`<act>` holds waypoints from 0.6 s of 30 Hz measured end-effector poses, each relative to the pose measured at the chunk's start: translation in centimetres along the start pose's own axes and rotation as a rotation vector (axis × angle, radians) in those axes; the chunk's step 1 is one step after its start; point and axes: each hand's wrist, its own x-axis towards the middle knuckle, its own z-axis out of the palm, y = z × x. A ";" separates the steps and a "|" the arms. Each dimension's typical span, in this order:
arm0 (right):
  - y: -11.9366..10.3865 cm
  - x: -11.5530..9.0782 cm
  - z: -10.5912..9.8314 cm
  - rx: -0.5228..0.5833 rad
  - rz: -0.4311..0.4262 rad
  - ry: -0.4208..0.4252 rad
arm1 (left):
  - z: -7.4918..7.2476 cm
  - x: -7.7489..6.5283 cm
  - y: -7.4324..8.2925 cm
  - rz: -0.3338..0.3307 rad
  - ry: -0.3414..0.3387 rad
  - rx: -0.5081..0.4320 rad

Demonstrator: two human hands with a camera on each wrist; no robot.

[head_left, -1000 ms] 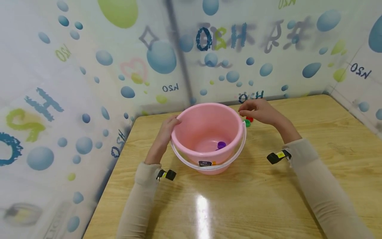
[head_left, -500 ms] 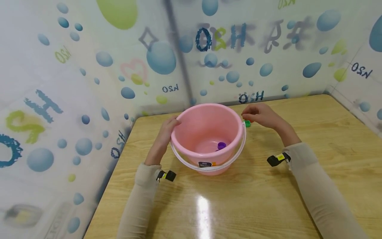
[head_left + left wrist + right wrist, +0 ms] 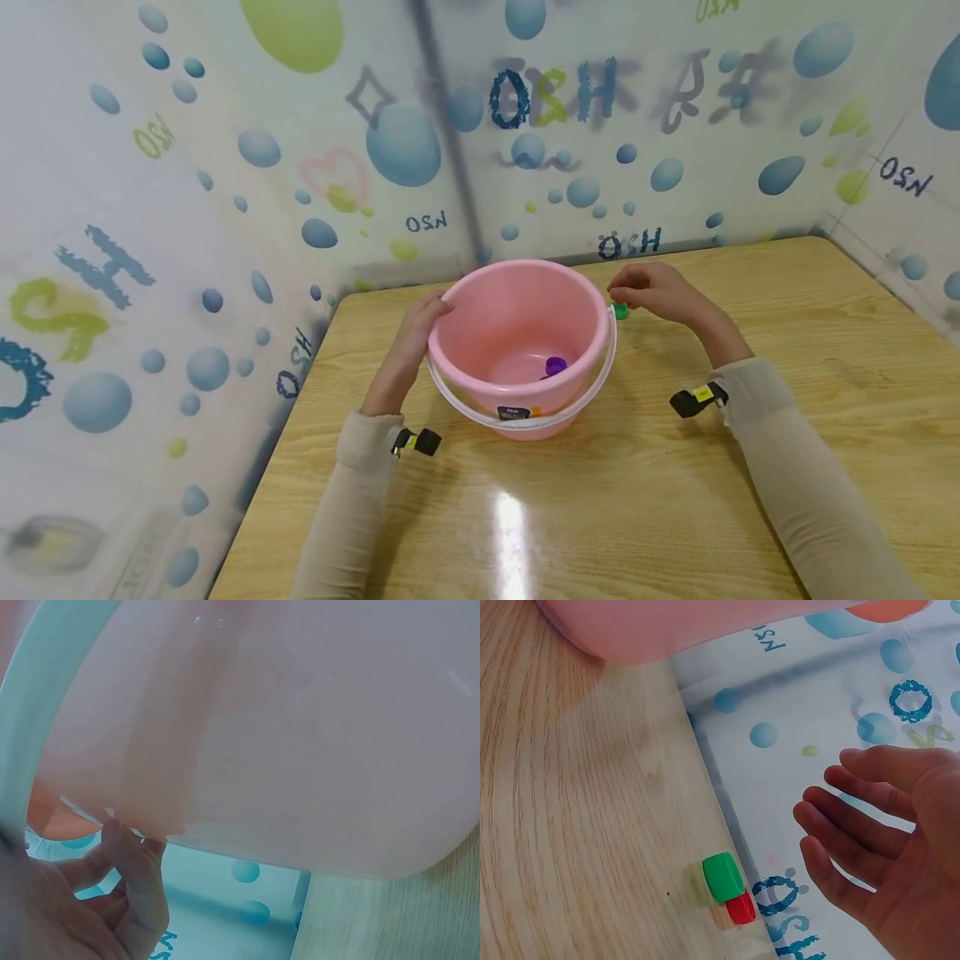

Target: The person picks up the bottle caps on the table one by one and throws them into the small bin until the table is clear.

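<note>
A pink bucket stands on the table, its white handle hanging at the front. My left hand grips the rim at the left, thumb over the edge; in the left wrist view its fingers curl at the bucket's side. A purple cap-like piece lies on the bucket's floor. Beyond the right rim hovers my right hand, its fingers loosely bent with nothing between them in the right wrist view. Below it, a green bottle cap and a red bottle cap lie together on the table.
The wooden table ends at a wall covered with a bubble print at the back. Another printed wall runs along the left. A dark label marks the bucket's front.
My right hand has come slightly down and to the right, and covers most of the red cap in the head view. The left hand and the bucket have stayed in place.
</note>
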 end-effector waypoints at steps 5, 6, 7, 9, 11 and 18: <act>0.5 0.0 0.0 0.000 0.001 0.003 | 0.0 -0.2 0.1 -0.006 -0.010 0.001; 0.5 0.0 0.0 0.000 0.004 0.002 | 0.0 -0.2 0.2 -0.007 -0.011 -0.002; 0.6 0.0 0.0 -0.002 0.007 0.002 | 0.0 -0.2 0.2 -0.009 -0.012 -0.003; 0.8 0.0 0.1 -0.002 0.012 0.002 | -0.1 -0.3 0.2 -0.013 -0.018 -0.003; 0.9 0.0 0.1 -0.001 0.016 0.002 | -0.1 -0.3 0.2 -0.017 -0.022 -0.004; 1.5 -0.1 0.2 0.003 0.014 -0.002 | 0.1 -0.3 0.3 -0.016 -0.004 0.016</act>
